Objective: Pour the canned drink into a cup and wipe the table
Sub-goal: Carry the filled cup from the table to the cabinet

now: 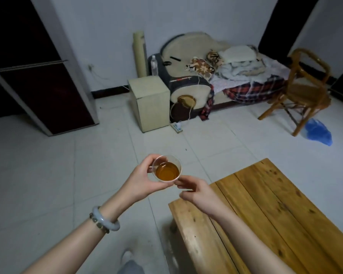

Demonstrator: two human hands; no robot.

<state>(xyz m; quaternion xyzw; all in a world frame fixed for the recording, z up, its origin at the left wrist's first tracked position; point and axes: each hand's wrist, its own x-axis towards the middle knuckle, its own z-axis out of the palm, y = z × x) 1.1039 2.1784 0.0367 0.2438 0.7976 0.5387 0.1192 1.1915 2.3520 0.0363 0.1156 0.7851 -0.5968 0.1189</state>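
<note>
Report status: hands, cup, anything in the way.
Left hand grips cup, amber drink inside, above floor. Right hand fingers touch cup's side. Nothing between cup and wooden table. No can in view.

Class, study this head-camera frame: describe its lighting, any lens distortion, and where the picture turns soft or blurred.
Head view: dim, flat, cool light, no hard shadows; the wide lens tilts the door frame and bows the chair toward the edges; the cup in the left hand is fairly sharp, with faint sheen on the drink; the far bedding looks soft.
</note>
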